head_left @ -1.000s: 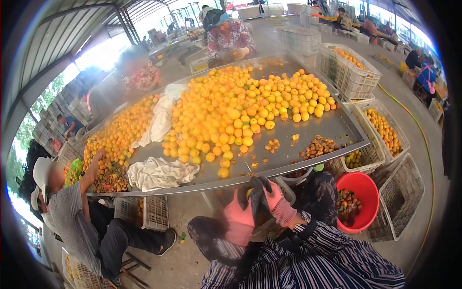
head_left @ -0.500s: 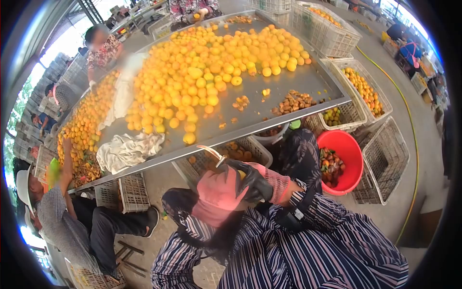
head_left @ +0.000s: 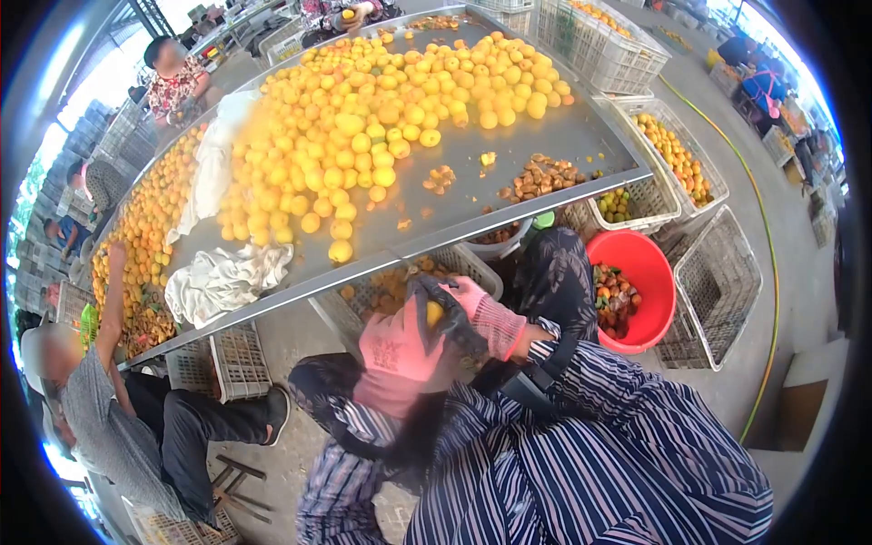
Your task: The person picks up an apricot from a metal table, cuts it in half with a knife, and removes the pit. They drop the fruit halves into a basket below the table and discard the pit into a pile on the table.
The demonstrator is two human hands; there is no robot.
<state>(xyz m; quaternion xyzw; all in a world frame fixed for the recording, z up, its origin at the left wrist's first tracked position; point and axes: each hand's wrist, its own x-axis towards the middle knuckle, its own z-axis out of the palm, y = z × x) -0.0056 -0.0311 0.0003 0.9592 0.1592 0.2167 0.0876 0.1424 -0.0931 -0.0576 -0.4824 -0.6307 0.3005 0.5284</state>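
My left hand [head_left: 398,352], in a pink and black glove, is closed around a yellow-orange fruit [head_left: 434,313], which shows between the gloved fingers. Against it is my right hand [head_left: 470,304], gloved the same way, with bent fingers; whatever it grips is hidden. Both hands are in front of my body, over a crate [head_left: 490,283] holding fruit pieces. Beyond them, a metal table [head_left: 472,218] bears a large heap of whole yellow-orange fruit [head_left: 345,136] and small piles of brown pieces [head_left: 545,177].
A red bucket [head_left: 658,295] with dark reddish pieces stands at my right, beside crates [head_left: 718,291] and a yellow hose [head_left: 772,263]. A crumpled white cloth [head_left: 222,282] lies on the table's near edge. At left sits a person [head_left: 123,436]; another person [head_left: 177,86] is behind the table.
The curved, pale-edged thing that stuck out above my hands is no longer visible. My right hand has moved up and left, and more of the fruit now shows. The view has shifted slightly.
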